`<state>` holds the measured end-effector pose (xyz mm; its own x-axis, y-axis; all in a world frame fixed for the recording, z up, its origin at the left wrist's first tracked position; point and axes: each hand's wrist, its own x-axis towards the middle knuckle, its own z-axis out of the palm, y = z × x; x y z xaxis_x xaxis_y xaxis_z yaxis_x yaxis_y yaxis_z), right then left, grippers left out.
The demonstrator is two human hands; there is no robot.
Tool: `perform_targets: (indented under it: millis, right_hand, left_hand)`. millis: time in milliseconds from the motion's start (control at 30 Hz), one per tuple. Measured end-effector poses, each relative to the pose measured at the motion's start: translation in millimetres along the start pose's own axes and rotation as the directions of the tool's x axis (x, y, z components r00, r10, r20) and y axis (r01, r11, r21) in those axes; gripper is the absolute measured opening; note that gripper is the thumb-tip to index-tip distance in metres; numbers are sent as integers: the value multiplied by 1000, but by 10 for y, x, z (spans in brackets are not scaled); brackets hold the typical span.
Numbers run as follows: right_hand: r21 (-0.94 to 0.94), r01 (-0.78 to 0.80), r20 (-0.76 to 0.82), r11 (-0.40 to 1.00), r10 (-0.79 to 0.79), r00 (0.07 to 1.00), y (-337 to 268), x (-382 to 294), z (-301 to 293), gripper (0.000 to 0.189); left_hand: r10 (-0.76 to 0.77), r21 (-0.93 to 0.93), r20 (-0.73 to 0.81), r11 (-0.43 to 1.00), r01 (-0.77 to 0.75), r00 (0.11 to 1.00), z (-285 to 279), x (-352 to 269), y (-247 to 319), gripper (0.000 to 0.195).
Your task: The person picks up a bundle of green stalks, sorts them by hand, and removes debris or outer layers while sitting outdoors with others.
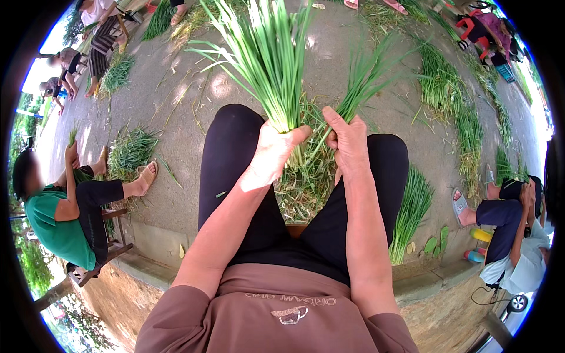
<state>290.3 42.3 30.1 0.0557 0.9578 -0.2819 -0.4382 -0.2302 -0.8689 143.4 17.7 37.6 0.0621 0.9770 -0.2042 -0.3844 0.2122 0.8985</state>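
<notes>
A thick bunch of green chives (pixel 276 75) stands fanned out above my left hand (pixel 276 148), whose fingers are wrapped around its pale lower stems. The cut ends poke out below that fist. My right hand (pixel 351 137) grips a thinner bunch of chives (pixel 359 86) between thumb and fingers, its leaves leaning up and to the right. The two hands are close together but apart, above my knees. Between my legs, a heap of loose trimmed leaves and stalks (pixel 304 194) covers the ground.
Beside my right leg lies a tidy pile of chives (pixel 410 212). Longer rows of chives (pixel 441 79) stretch along the pavement at right. A person in a green top (pixel 57 216) sits on a wooden stool (pixel 117 247) at left near another heap (pixel 132 150). Another seated person (pixel 516 238) is at right.
</notes>
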Motion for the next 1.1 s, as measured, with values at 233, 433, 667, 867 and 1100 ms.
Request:
perform_targets:
  millis: [233, 433, 667, 867, 1100]
  right_hand:
    - [147, 19, -72, 989, -8, 997, 35, 92, -120, 24]
    - [328, -32, -63, 944, 56, 996, 29, 105, -143, 22]
    - [430, -82, 47, 899, 68, 997, 51, 115, -131, 21]
    - [450, -27, 70, 892, -5, 998, 62, 105, -135, 21]
    - [445, 21, 95, 895, -70, 993, 51, 98, -146, 26]
  left_hand:
    - [2, -187, -100, 982, -21, 995, -142, 83, -7, 20]
    - [-88, -219, 67, 971, 100, 994, -178, 29, -3, 23]
    - [-111, -177, 331, 968, 177, 937, -217, -23, -134, 36]
    - [-218, -127, 333, 954, 273, 917, 3, -79, -84, 38]
    - [-206, -46, 175, 975, 217, 963, -33, -37, -114, 29]
